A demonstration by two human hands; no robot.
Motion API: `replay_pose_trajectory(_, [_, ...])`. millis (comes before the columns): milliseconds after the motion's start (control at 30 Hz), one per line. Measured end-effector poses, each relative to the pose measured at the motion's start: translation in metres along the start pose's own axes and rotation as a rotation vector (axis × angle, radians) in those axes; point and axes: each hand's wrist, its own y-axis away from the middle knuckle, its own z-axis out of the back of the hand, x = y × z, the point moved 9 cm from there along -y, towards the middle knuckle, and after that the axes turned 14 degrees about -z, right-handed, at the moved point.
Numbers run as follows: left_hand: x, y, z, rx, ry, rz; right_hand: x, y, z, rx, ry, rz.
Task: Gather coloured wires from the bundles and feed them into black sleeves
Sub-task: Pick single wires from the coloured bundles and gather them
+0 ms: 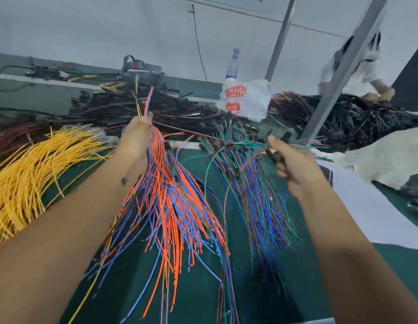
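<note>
Head view: I noted two hands. The left hand (138, 134) gripped several orange, blue and yellow wires (146, 106); the right hand (294, 164) pinched a green wire (240, 144). Three loose bundles lay on the green surface (196, 288); black sleeves (138, 108) were piled behind.

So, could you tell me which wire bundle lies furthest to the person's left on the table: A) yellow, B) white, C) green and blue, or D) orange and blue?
A: the yellow bundle fans out at the left edge, left of the orange and blue bundle under the left hand.
</note>
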Motion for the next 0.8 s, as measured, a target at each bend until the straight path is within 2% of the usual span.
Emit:
replay_pose_trajectory(67, [0.003,0.001,0.004,0.042,-0.228,-0.041,0.004,0.002,0.006,-0.031,-0.088,0.048])
replay_pose_trajectory(167, [0.004,0.012,-0.012,0.152,-0.353,-0.026,0.012,0.007,-0.003,0.073,-0.281,0.088])
replay_pose_trajectory(233, [0.008,0.027,-0.037,0.286,-0.253,0.054,0.015,0.010,-0.013,0.143,-0.291,0.092])
replay_pose_trajectory(333, [0.005,0.052,-0.076,0.474,-0.079,0.107,0.014,0.014,-0.035,0.195,-0.059,0.112])
replay_pose_trajectory(400, [0.001,0.065,-0.092,0.534,0.033,0.134,0.008,0.018,-0.052,0.251,0.065,0.118])
replay_pose_trajectory(533, [-0.003,0.078,-0.104,0.607,0.143,0.214,0.002,0.028,-0.077,0.392,0.127,0.152])
replay_pose_trajectory(667, [-0.008,0.086,-0.103,0.661,0.196,0.241,0.001,0.030,-0.084,0.347,0.126,0.224])
replay_pose_trajectory(800, [-0.018,0.082,-0.102,0.542,0.446,0.281,-0.006,0.034,-0.099,0.370,0.164,0.239])
